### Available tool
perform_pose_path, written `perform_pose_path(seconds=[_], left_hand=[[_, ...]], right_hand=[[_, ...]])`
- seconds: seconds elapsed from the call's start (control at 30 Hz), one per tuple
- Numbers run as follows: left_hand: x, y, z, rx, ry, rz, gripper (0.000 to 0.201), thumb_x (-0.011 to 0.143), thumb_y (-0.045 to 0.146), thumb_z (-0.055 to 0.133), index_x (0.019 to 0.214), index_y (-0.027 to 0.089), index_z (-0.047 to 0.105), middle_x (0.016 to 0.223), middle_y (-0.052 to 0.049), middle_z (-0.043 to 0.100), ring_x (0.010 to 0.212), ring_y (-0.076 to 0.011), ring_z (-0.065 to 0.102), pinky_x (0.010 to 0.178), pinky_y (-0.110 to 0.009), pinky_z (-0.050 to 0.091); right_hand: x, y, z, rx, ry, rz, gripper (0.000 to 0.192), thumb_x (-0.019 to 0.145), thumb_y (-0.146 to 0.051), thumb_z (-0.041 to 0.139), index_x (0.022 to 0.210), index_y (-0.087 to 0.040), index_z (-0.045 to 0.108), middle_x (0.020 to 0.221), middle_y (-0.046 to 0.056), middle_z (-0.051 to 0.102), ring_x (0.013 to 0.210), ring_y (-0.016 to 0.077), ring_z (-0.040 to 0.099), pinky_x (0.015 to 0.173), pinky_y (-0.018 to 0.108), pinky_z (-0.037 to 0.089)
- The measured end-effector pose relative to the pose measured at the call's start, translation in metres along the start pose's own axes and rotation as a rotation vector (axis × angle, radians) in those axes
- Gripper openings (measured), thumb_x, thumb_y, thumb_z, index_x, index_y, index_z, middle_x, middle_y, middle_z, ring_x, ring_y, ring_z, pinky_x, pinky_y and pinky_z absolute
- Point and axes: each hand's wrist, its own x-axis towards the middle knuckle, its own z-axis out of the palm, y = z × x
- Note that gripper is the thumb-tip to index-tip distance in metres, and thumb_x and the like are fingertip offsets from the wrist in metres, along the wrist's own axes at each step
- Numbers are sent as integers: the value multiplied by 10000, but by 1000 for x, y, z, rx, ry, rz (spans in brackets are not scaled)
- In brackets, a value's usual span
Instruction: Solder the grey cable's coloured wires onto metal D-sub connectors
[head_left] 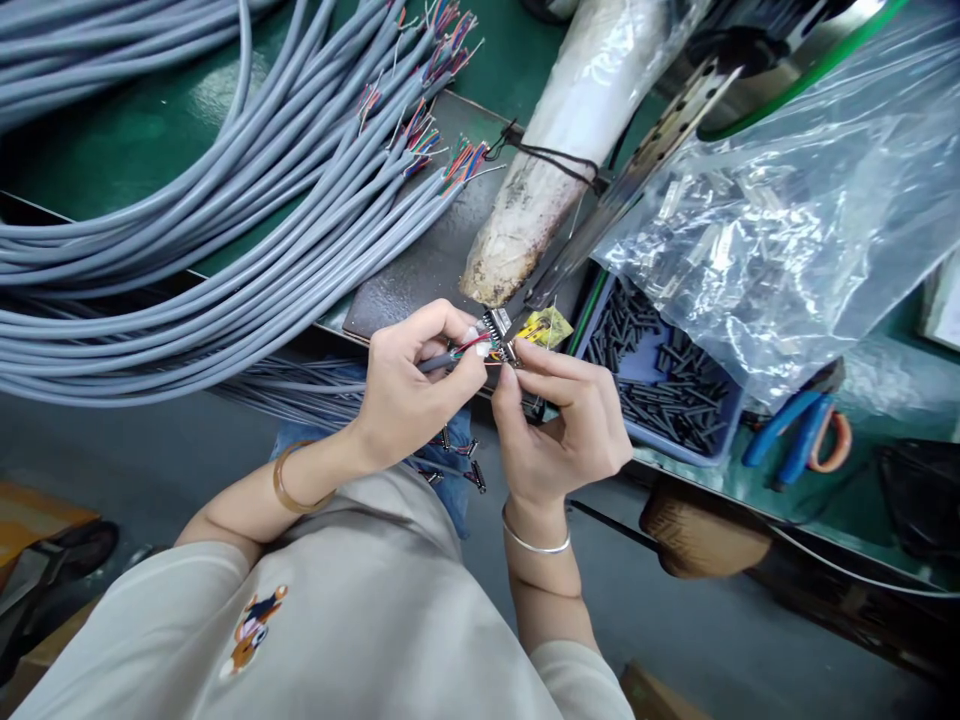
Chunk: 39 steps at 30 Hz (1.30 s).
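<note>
Between thumb and fingers, my left hand [420, 385] pinches a grey cable [437, 362] near its stripped end, where thin coloured wires [474, 346] fan out. Those wires run to a small metal and black connector [498, 328]. My right hand [566, 410] grips the connector's lower edge with thumb and index finger. Just beyond the connector are the tip of a soldering iron [536, 292] and a wrapped white cylinder [517, 215] with a scorched end. A small yellow piece [546, 326] lies right behind my right fingertips.
Bundled grey cables [225, 240] with bared wire ends cover the left of the green bench. To the right stand a blue tray [720, 440] of short black tubes, a clear plastic bag [765, 230] of metal parts, and blue-handled cutters [795, 430]. Finished-looking connectors [474, 475] hang over my lap.
</note>
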Motion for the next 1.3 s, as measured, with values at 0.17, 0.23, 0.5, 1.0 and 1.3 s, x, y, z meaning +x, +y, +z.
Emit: perform_pose_path(seconds=[0.17, 0.23, 0.5, 1.0, 1.3], left_hand=[[1, 6, -2, 1, -3, 2, 167, 808, 174, 705, 722, 184, 562, 776, -12, 648, 691, -99, 595, 550, -195, 448], [1, 7, -3, -1, -17, -11, 168, 802, 155, 701, 716, 179, 559, 782, -7, 650, 648, -81, 566, 536, -191, 427], [-2, -1, -4, 83, -57, 27, 136, 824, 124, 657, 743, 171, 559, 803, 2, 640, 550, -45, 464, 488, -198, 334], [1, 7, -7, 136, -88, 108, 114, 853, 140, 642, 772, 174, 571, 805, 1, 643, 533, -43, 425, 488, -206, 324], [-1, 1, -13, 76, -167, -43, 96, 828, 155, 670, 788, 168, 584, 770, -3, 637, 583, -61, 500, 514, -202, 359]], right_hand=[[3, -5, -4, -62, -22, -13, 162, 851, -137, 765, 918, -255, 677, 1016, 14, 803, 866, 191, 780, 748, 342, 653], [3, -6, -5, -68, -17, -22, 158, 853, -139, 761, 874, -250, 650, 1009, 17, 804, 853, 183, 779, 732, 329, 650], [5, -6, -5, -27, -64, 67, 158, 859, -127, 758, 839, -241, 651, 953, -1, 786, 862, 168, 760, 757, 322, 640], [14, -14, -10, -44, -87, 58, 161, 854, -123, 754, 821, -236, 644, 949, 11, 772, 870, 164, 748, 753, 302, 624], [1, -7, -13, -72, -75, -48, 211, 822, -79, 785, 900, -231, 662, 982, 11, 804, 831, 143, 770, 729, 243, 613]])
